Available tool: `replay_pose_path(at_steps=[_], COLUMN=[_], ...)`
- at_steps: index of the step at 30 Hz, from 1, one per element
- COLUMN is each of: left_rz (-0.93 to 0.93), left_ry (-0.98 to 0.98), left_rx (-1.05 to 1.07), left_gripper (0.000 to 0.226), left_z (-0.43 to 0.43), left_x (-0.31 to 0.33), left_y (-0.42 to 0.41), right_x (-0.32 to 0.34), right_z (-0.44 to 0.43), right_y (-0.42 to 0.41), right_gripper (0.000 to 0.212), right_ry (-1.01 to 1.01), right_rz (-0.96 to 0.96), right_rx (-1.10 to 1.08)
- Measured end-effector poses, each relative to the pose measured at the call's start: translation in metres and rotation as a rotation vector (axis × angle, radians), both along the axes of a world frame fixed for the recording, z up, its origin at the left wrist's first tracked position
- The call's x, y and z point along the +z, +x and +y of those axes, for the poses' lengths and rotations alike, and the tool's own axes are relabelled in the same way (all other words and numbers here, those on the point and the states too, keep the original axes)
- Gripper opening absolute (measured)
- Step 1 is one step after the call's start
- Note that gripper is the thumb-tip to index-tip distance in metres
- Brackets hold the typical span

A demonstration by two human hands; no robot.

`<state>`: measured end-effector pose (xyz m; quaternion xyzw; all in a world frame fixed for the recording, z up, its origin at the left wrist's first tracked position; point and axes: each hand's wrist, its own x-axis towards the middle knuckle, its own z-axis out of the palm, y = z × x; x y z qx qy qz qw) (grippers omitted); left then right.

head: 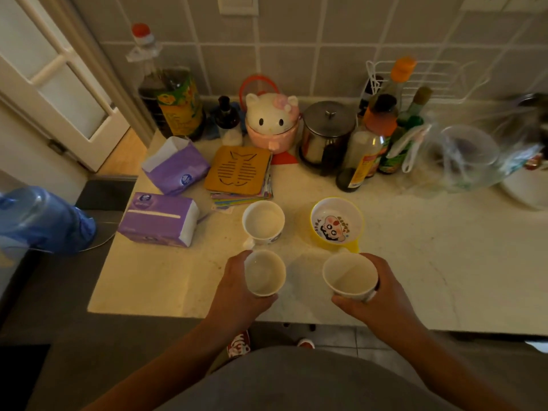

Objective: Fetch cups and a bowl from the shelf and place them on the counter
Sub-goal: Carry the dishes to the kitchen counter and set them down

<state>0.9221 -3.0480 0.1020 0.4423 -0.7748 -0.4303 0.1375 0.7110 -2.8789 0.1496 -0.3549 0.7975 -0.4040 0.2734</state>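
Busy tabletop (pixel 415 262) here, pale marble look, and the back half is crowded: a big oil bottle (pixel 175 102) in the far left corner, a cat-faced pink pot (pixel 272 123) beside it, a steel canister (pixel 326 132) next, then a cluster of sauce bottles (pixel 376 134) and a crumpled clear plastic bag (pixel 468 155) off to the right. Nearer in, two purple tissue packs (pixel 161 218) lie on the left side, and a fish-pattern trivet (pixel 238 170) rests on a stack of coloured cards just behind the working area. In the middle, a white cup (pixel 263 222) already stands upright on the tabletop, and well to its right sits a yellow bowl (pixel 336 223) with a cartoon face printed inside, also upright. Nothing lies between those and the front edge but bare surface. Now the hands: the left hand (pixel 237 289) has a second white cup (pixel 264 272), fingers curled snugly round its left side and under its near rim, cup upright and just in front of the standing one. Whether its base is touching the surface, can't tell from this angle. The right hand (pixel 382 298) has a third white cup (pixel 350 275), fingers wrapped close around its right wall, thumb along the near side, the cup tipped slightly toward the camera, just in front of the bowl. Both cups look empty inside.
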Motion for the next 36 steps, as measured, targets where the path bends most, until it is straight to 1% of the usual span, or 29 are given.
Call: replay_pose_path(at_steps=[5, 8, 14, 17, 21, 23, 25, 28, 30, 32, 36], left_rz=[-0.012, -0.019, -0.029, -0.053, -0.09, -0.142, -0.255, -0.421, -0.497, -0.545, -0.569], left_ry=[0.002, 0.01, -0.005, -0.001, -0.027, -0.078, -0.127, -0.246, -0.281, -0.289, -0.268], left_rx=[0.0, -0.011, -0.059, -0.077, -0.099, -0.085, -0.07, -0.089, -0.108, -0.124, -0.121], left_gripper=[0.092, 0.094, 0.092, 0.097, 0.109, 0.113, 0.115, 0.111, 0.11, 0.11, 0.109], left_z=[-0.003, -0.007, -0.012, -0.012, -0.01, -0.009, -0.009, -0.01, -0.01, -0.01, -0.012], left_x=[-0.004, -0.006, -0.012, -0.012, -0.006, -0.004, -0.006, -0.013, -0.017, -0.021, -0.027], left_y=[0.0, 0.0, 0.006, 0.011, 0.017, 0.023, 0.032, 0.046, 0.053, 0.056, 0.057], right_x=[-0.004, -0.006, -0.01, -0.013, -0.021, -0.027, -0.035, -0.045, -0.053, -0.058, -0.062], right_z=[0.008, 0.01, 0.013, 0.015, 0.015, 0.013, 0.012, 0.009, 0.008, 0.006, 0.004], right_y=[-0.001, -0.002, -0.001, 0.002, 0.005, 0.007, 0.009, 0.01, 0.009, 0.01, 0.01], right_gripper=[0.087, 0.088, 0.089, 0.087, 0.088, 0.089, 0.09, 0.091, 0.093, 0.098, 0.101], right_ry=[0.014, 0.026, 0.064, 0.085, 0.09, 0.094, 0.089, 0.114, 0.143, 0.156, 0.139], right_rz=[0.019, 0.032, 0.057, 0.06, 0.065, 0.063, 0.06, 0.046, 0.029, 0.039, 0.065], right_rx=[-0.086, -0.095, -0.105, -0.061, -0.026, -0.018, -0.021, -0.039, -0.046, -0.042, -0.059])
